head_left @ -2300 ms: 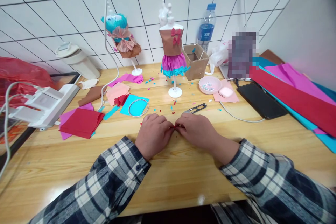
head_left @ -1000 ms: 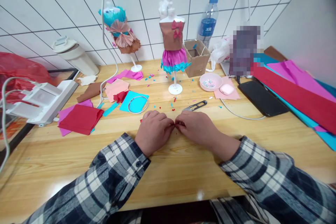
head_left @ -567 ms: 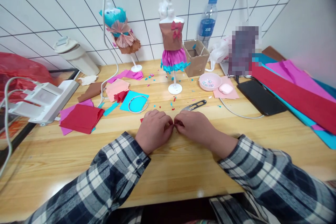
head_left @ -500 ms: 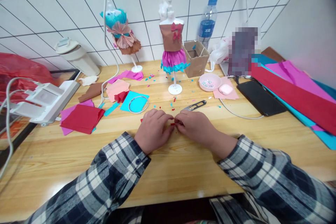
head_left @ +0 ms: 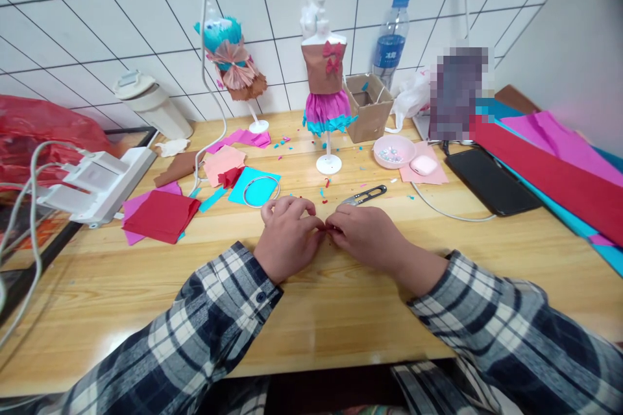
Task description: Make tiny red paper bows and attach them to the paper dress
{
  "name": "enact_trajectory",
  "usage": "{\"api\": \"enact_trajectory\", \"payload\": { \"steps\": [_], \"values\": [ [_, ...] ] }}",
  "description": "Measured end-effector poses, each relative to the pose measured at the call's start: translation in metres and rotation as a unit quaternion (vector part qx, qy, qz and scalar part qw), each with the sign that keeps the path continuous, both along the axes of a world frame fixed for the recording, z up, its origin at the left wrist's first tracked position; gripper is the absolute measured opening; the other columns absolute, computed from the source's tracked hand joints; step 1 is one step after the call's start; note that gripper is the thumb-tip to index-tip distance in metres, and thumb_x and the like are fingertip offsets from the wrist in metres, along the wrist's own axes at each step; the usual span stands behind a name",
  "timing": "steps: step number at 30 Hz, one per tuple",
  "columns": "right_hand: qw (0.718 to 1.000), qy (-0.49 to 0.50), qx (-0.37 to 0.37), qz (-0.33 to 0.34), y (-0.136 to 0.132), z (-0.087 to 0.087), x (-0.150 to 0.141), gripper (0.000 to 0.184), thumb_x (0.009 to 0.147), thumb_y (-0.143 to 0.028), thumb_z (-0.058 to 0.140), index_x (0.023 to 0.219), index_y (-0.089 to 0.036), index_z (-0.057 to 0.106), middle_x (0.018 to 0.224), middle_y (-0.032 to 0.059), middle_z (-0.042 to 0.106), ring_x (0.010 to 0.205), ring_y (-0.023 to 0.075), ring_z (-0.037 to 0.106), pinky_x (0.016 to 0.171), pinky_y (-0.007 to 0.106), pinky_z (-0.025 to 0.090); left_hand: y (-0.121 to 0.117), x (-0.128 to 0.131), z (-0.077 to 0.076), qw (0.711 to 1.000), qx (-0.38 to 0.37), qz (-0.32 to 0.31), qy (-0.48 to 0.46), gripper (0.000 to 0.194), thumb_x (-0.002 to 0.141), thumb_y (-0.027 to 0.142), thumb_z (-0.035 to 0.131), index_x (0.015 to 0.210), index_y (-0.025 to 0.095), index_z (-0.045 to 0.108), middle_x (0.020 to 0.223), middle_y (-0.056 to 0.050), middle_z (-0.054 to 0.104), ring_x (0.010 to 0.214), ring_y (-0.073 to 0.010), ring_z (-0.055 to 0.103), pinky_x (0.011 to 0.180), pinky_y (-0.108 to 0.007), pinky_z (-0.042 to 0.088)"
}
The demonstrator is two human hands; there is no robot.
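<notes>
Fingertips of my left hand (head_left: 291,235) and my right hand (head_left: 366,237) meet low over the table, both pinching a small piece of red paper (head_left: 327,229) that is mostly hidden. Just beyond my right hand lie thread snips (head_left: 366,195). A silver ring (head_left: 261,192) rests on a square of turquoise paper (head_left: 241,185) beyond my left hand. Farther back, a small dress form (head_left: 325,71) stands upright, wearing a brown top with two red bows and a purple skirt edged in turquoise.
Folded red paper (head_left: 163,216) and a power strip (head_left: 100,191) sit at left. A second dress form (head_left: 233,65), a cardboard box (head_left: 370,110) and a water bottle (head_left: 390,42) stand near the wall. At right are a pink bowl (head_left: 394,152), a black phone (head_left: 491,180) and long paper strips (head_left: 549,175).
My left fingers have closed in on the red paper, and less of it shows between the hands. The whole view has shifted slightly.
</notes>
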State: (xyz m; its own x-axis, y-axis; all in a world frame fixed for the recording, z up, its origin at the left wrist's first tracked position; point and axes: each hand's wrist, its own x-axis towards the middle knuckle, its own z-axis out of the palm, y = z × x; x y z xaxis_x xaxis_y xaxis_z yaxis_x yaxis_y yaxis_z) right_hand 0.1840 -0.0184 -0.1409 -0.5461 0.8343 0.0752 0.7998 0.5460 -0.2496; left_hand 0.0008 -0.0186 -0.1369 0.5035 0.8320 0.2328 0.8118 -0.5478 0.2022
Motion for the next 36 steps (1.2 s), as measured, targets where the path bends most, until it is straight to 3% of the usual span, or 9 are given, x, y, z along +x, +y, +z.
{"api": "enact_trajectory", "payload": {
  "steps": [7,10,13,18,30,33,36],
  "values": [
    [1.0,0.021,-0.01,0.015,0.0,-0.001,0.001,0.02,0.089,-0.023,0.047,0.085,-0.02,0.066,0.083,0.0029,0.065,0.075,0.0156,0.059,0.061,0.027,0.034,0.0,-0.002,0.001,1.0,-0.025,-0.005,-0.016,0.012,0.079,0.023,0.063,0.08,0.028,0.074,0.095,-0.004,0.063,0.101,-0.027,0.049,0.087,-0.048,0.027],
    [0.995,0.098,-0.013,0.001,-0.001,-0.001,0.003,0.017,0.087,-0.026,0.053,0.095,-0.019,0.066,0.09,0.0043,0.067,0.08,0.0166,0.06,0.065,0.027,0.038,0.003,-0.005,0.0,0.998,-0.034,0.01,-0.053,0.011,0.078,0.024,0.063,0.077,0.026,0.074,0.09,-0.003,0.062,0.094,-0.0242,0.052,0.083,-0.044,0.031],
    [0.982,0.189,-0.018,-0.023,-0.001,-0.002,0.003,0.03,0.081,-0.033,0.063,0.107,-0.019,0.065,0.097,0.0051,0.069,0.077,0.0158,0.061,0.066,0.026,0.041,0.006,-0.008,-0.001,0.993,-0.058,0.024,-0.102,0.009,0.077,0.025,0.065,0.074,0.025,0.074,0.084,-0.002,0.062,0.086,-0.0213,0.054,0.078,-0.04,0.034],
    [0.97,0.234,-0.063,-0.02,0.002,-0.002,0.001,0.013,0.079,-0.021,0.065,0.091,-0.023,0.07,0.08,-0.0009,0.071,0.065,0.0118,0.059,0.061,0.023,0.039,0.007,-0.01,0.0,0.986,-0.068,0.021,-0.148,0.008,0.077,0.026,0.067,0.075,0.023,0.074,0.081,-0.002,0.062,0.082,-0.0194,0.055,0.077,-0.037,0.036],
    [0.922,0.324,-0.206,-0.054,0.008,0.001,0.003,0.01,0.074,-0.017,0.064,0.081,-0.019,0.071,0.072,0.0003,0.07,0.063,0.0117,0.06,0.06,0.023,0.045,0.002,-0.009,0.003,0.987,-0.047,0.005,-0.151,0.009,0.077,0.029,0.067,0.073,0.024,0.073,0.081,-0.003,0.062,0.083,-0.0211,0.055,0.078,-0.039,0.036],
    [0.923,0.34,-0.157,-0.092,0.018,0.012,0.028,0.026,0.076,-0.028,0.066,0.101,-0.02,0.069,0.079,0.001,0.07,0.055,0.01,0.054,0.053,0.023,0.042,0.005,-0.014,0.003,0.978,-0.062,0.015,-0.201,0.009,0.076,0.026,0.066,0.072,0.021,0.072,0.08,-0.003,0.062,0.081,-0.0202,0.056,0.078,-0.038,0.038],
    [0.928,0.331,-0.018,-0.171,0.031,0.02,0.064,0.025,0.081,-0.037,0.063,0.096,-0.018,0.07,0.072,0.0021,0.066,0.053,0.0109,0.049,0.051,0.024,0.038,0.009,-0.019,0.003,0.965,-0.089,0.033,-0.246,0.01,0.077,0.026,0.066,0.072,0.019,0.071,0.079,-0.004,0.062,0.081,-0.0197,0.057,0.08,-0.038,0.041]
  ]
}}
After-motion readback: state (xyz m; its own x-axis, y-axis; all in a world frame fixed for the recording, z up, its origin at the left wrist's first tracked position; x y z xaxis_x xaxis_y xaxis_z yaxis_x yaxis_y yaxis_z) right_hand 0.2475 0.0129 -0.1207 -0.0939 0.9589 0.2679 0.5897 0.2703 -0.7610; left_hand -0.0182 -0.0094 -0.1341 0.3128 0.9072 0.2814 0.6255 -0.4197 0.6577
